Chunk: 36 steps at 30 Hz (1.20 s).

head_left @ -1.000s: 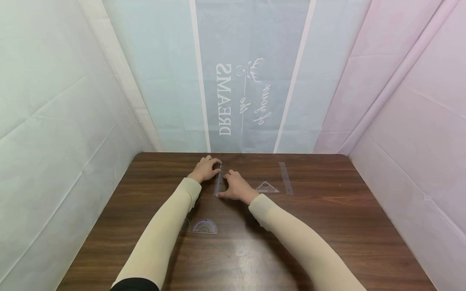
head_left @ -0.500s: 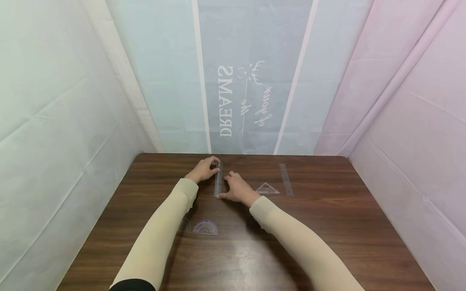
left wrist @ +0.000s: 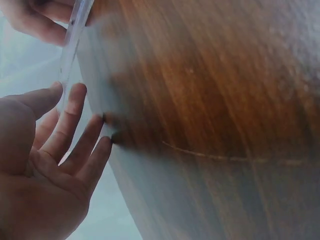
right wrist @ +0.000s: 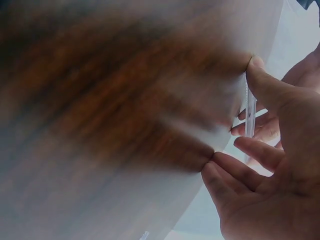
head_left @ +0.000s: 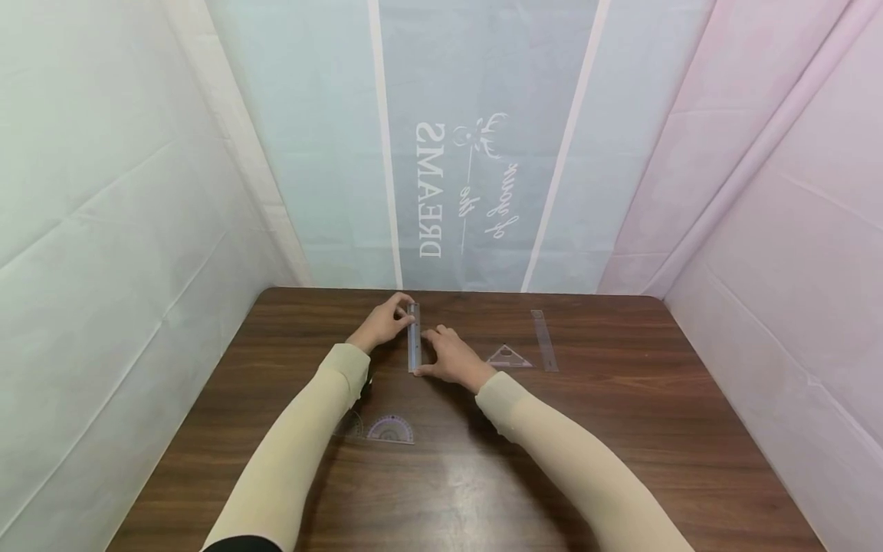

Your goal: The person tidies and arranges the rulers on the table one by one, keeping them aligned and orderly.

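A clear ruler (head_left: 415, 349) lies on the brown table, its length pointing away from me. My left hand (head_left: 381, 322) holds its far end with thumb and index finger; in the left wrist view the ruler (left wrist: 74, 37) runs past that thumb's tip. On the ruler's right side is my right hand (head_left: 451, 356), its thumb touching the near end and its other fingers loosely bent beside the edge. Seen from the right wrist, the ruler (right wrist: 250, 112) shows edge-on behind the right hand (right wrist: 280, 155).
Right of the right hand lie a clear set square (head_left: 509, 357) and a second ruler (head_left: 545, 341). A protractor (head_left: 390, 430) rests nearer me, beside a similar clear piece (head_left: 354, 424) partly hidden by the left sleeve. Cloth walls border the table (head_left: 552, 460).
The ruler has turned slightly, from slanting to nearly straight away from me. My left hand has shifted a little left; the right hand has hardly moved.
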Available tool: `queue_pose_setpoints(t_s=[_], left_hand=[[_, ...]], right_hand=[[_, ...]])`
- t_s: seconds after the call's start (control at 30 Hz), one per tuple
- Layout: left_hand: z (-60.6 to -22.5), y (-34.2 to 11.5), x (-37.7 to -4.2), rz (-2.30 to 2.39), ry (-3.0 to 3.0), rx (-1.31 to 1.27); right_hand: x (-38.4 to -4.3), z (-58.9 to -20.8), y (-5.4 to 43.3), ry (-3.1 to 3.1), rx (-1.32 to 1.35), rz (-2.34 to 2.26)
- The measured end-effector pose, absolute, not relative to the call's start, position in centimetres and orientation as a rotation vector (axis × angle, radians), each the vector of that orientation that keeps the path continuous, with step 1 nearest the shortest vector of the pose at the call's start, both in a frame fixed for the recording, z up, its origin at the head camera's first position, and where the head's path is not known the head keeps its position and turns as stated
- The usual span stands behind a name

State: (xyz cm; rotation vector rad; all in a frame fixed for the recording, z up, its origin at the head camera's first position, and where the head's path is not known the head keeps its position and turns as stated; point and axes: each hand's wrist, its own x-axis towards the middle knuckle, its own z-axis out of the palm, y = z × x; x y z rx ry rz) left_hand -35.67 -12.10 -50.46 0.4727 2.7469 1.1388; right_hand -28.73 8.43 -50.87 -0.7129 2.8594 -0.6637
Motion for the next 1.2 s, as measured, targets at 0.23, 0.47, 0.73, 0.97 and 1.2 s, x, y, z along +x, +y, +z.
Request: queue_pose_setpoints(t_s=[0.23,0.47,0.73,0.97,1.2], left_hand=[[-50.3,-12.1,-35.2,1.206,2.745,0.461],[-50.2,-12.2,-34.4,1.294,2.732,0.437],[-50.7,-12.2,-33.5,1.348,2.75,0.462],[-50.7,-12.0,-32.5,1.372,2.735,0.455],[-50.6,-11.6,-31.4,1.421,2.655,0.508]], right_hand=[[-28.1,-50.8,8.4,2.852,-0.719,-0.685],[-27.5,-50.9,8.2,2.85,-0.705,-0.65],[-26.5,-51.0,8.2,2.87,-0.721,-0.595],[-25.4,-50.9,9.1,2.868,-0.788,-0.65],[-24.0,-50.6,10.3,2.856,-0.859,-0.721]])
